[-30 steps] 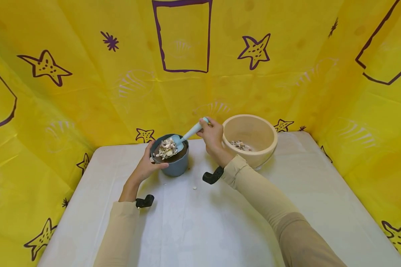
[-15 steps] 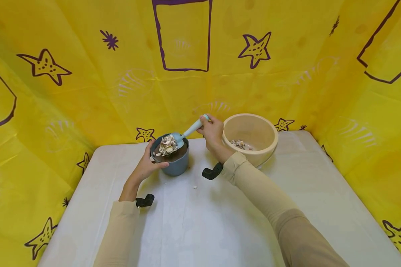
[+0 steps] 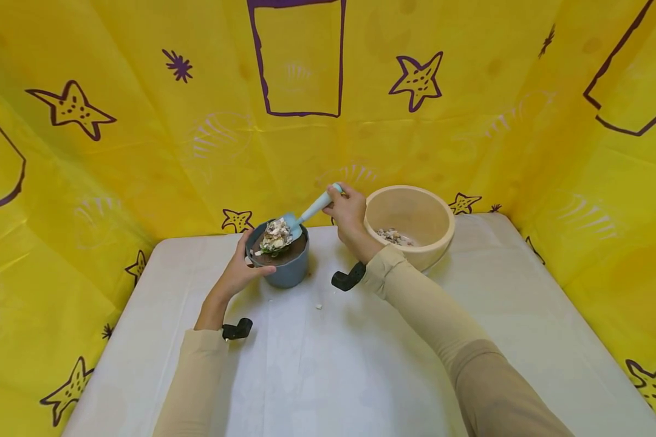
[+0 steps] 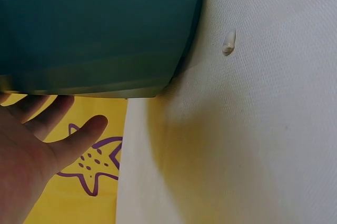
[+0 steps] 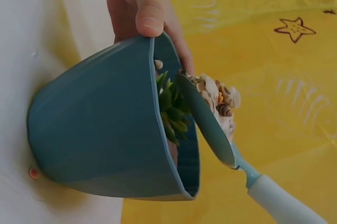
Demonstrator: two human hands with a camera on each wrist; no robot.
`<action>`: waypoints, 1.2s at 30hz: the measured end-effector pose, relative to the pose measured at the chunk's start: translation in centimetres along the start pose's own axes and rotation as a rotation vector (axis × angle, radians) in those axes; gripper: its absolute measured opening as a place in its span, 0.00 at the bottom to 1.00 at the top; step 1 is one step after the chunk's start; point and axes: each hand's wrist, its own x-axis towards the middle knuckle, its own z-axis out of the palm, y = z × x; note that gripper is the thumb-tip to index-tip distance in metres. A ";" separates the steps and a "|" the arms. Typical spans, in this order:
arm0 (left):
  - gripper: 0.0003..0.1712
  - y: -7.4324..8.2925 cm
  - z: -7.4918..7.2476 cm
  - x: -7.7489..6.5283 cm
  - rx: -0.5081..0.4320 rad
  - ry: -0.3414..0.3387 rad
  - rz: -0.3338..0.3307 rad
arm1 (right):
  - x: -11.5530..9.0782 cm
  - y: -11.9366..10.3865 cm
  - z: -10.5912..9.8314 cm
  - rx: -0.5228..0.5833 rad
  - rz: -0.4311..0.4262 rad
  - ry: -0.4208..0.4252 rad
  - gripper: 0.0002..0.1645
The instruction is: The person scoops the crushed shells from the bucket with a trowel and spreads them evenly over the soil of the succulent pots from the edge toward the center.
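Note:
My left hand [image 3: 239, 271] holds the blue-grey flowerpot [image 3: 287, 274] by its side and rim, its thumb at the near edge. In the left wrist view the same flowerpot [image 4: 100, 34] fills the top left. My right hand [image 3: 350, 212] grips the handle of a light-blue trowel [image 3: 319, 205] tilted down over the pot's opening. Small shells [image 5: 216, 95] are heaped on the trowel's blade. Beneath the blade, a green succulent [image 5: 174, 111] shows inside the pot in the right wrist view. One small shell [image 5: 158, 64] lies by the pot's inner wall.
A cream bowl [image 3: 410, 258] with some shells [image 3: 395, 237] at its bottom stands right of the right hand. A loose shell [image 4: 229, 42] lies on the white tabletop [image 3: 317, 364] near the pot. Yellow patterned cloth [image 3: 306, 152] surrounds the table.
My right hand has risen slightly with the trowel handle, so the trowel slants more steeply. The shells still sit on its blade. My left hand and the pot stay put.

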 end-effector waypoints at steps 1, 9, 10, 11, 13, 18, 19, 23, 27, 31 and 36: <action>0.64 0.0 0.0 0.0 -0.005 0.001 -0.002 | 0.0 0.0 0.0 -0.006 0.000 -0.004 0.24; 0.65 -0.3 0.1 0.0 -0.003 0.009 0.002 | -0.3 -0.1 0.1 -0.044 -0.036 -0.040 0.24; 0.65 -0.6 0.2 0.2 -0.002 0.014 0.004 | -0.3 -0.2 0.1 -0.049 -0.041 -0.046 0.24; 0.65 -1.0 0.2 0.4 -0.001 0.017 0.007 | -0.4 -0.2 0.1 -0.054 -0.046 -0.050 0.24; 0.66 -2.0 0.2 0.9 0.004 0.024 0.013 | -0.4 -0.3 0.1 -0.063 -0.058 -0.053 0.24; 0.68 -3.3 -0.1 1.6 0.021 0.019 0.038 | -0.3 -0.3 0.2 -0.081 -0.085 -0.067 0.22; 0.68 -3.4 -0.2 1.7 0.025 0.012 0.044 | -0.3 -0.3 0.2 -0.084 -0.089 -0.069 0.22; 0.68 -3.6 -0.6 2.1 0.055 -0.001 0.047 | -0.2 -0.4 0.3 -0.092 -0.098 -0.077 0.23; 0.69 -3.7 -0.7 2.2 0.037 -0.006 0.036 | -0.3 -0.5 0.5 -0.093 -0.099 -0.095 0.24; 0.69 -3.3 -0.7 1.9 -0.012 -0.007 0.037 | -0.2 -0.6 0.6 -0.101 -0.086 -0.111 0.25; 0.68 -1.4 -0.3 1.0 -0.029 -0.008 0.038 | -0.1 -0.7 0.5 -0.113 -0.077 -0.124 0.28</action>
